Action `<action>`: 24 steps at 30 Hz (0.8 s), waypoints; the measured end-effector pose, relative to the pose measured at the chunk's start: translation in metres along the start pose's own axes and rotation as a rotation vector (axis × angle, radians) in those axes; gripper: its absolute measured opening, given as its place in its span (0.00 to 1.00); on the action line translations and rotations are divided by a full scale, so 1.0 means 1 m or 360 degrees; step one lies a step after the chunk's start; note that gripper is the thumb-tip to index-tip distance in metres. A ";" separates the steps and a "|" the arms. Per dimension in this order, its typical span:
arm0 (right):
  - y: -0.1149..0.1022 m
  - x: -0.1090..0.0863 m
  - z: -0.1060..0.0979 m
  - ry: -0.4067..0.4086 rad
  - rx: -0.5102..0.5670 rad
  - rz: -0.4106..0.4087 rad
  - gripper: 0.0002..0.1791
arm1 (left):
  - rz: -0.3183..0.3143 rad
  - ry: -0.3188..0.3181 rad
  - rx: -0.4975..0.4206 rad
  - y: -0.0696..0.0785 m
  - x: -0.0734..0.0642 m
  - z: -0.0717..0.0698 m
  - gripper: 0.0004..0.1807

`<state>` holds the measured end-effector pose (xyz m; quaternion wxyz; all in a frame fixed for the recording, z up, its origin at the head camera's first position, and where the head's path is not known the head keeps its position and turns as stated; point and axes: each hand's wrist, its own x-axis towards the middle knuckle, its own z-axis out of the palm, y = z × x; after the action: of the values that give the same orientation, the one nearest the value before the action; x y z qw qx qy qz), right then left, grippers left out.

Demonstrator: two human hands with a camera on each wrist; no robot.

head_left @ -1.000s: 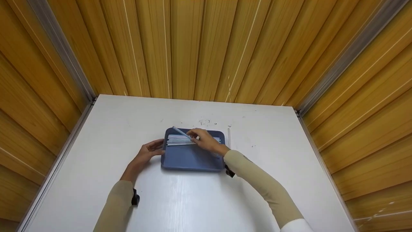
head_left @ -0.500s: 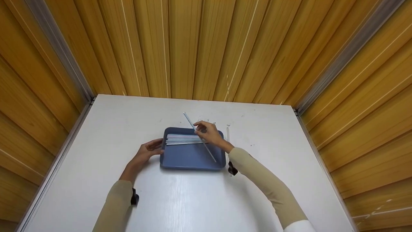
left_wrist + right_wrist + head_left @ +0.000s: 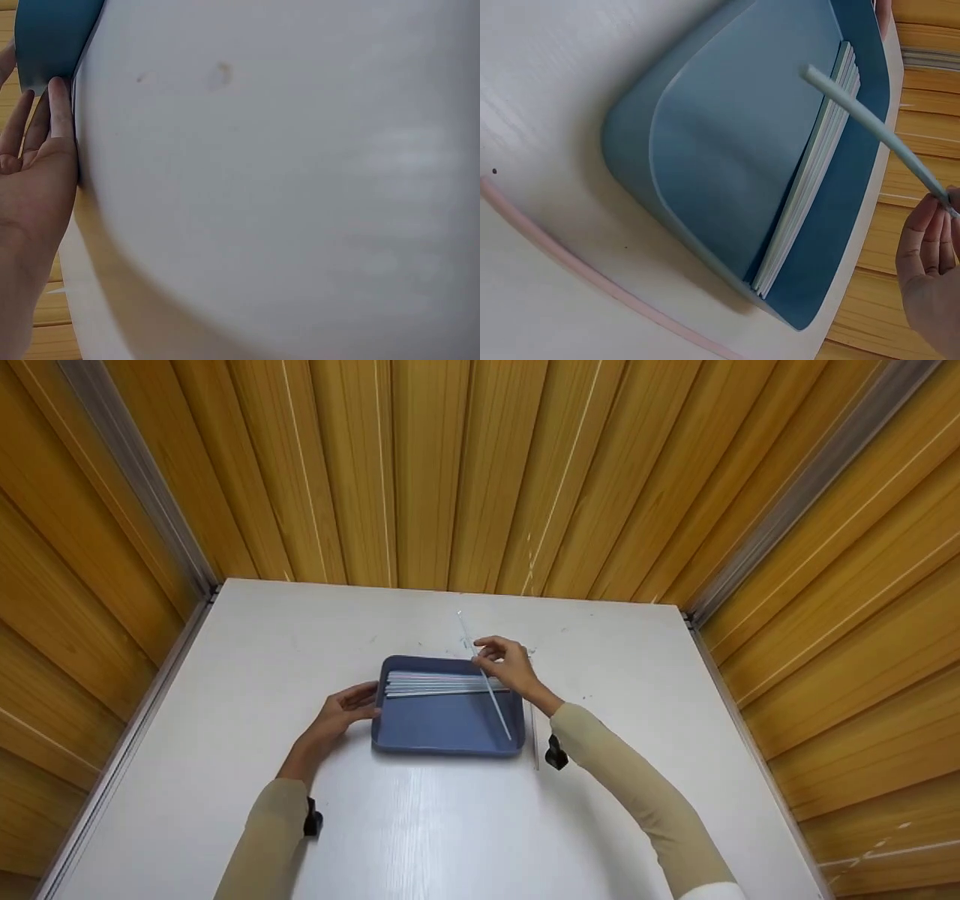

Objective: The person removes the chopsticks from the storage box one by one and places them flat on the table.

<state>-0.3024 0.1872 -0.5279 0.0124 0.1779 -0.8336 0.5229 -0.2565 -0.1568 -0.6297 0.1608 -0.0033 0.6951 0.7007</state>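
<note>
My right hand (image 3: 511, 666) pinches a pale blue straw (image 3: 495, 706) between thumb and fingertips, above the right part of a blue tray (image 3: 442, 727). The straw slants, its far end past the tray's back rim, its near end over the tray floor. Inside the tray, several pale straws (image 3: 420, 685) lie side by side along the back wall. My left hand (image 3: 339, 716) touches the tray's left side with fairly straight fingers, also seen in the left wrist view with the fingers (image 3: 61, 112) against the tray wall.
A single pink straw (image 3: 615, 300) lies on the white table (image 3: 622, 810) just right of the tray, running front to back. Wood-patterned panels (image 3: 427, 472) stand behind the table and along both sides. Small dark marks dot the tabletop.
My right hand has lifted the straw away from the row and moved right with it, turning it steeper. The left hand and the tray have stayed in place.
</note>
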 end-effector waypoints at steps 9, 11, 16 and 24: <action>0.016 -0.009 -0.021 0.0129 -0.0010 0.0122 0.16 | 0.0004 -0.0006 0.0002 0.001 -0.002 -0.001 0.37; 0.019 -0.012 -0.028 0.0163 0.0000 0.0143 0.16 | 0.0006 -0.0016 0.0008 0.002 -0.002 -0.001 0.38; 0.027 -0.021 -0.045 0.0240 0.0077 0.0223 0.16 | 0.0015 -0.0028 0.0005 0.003 -0.002 -0.001 0.38; 0.046 -0.035 -0.064 0.0362 0.0131 0.0392 0.17 | 0.0011 -0.0033 -0.0004 0.003 -0.003 -0.002 0.38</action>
<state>-0.2945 0.2714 -0.5458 0.0351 0.0144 -0.8202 0.5708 -0.2546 -0.1590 -0.6267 0.1655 0.0063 0.6924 0.7022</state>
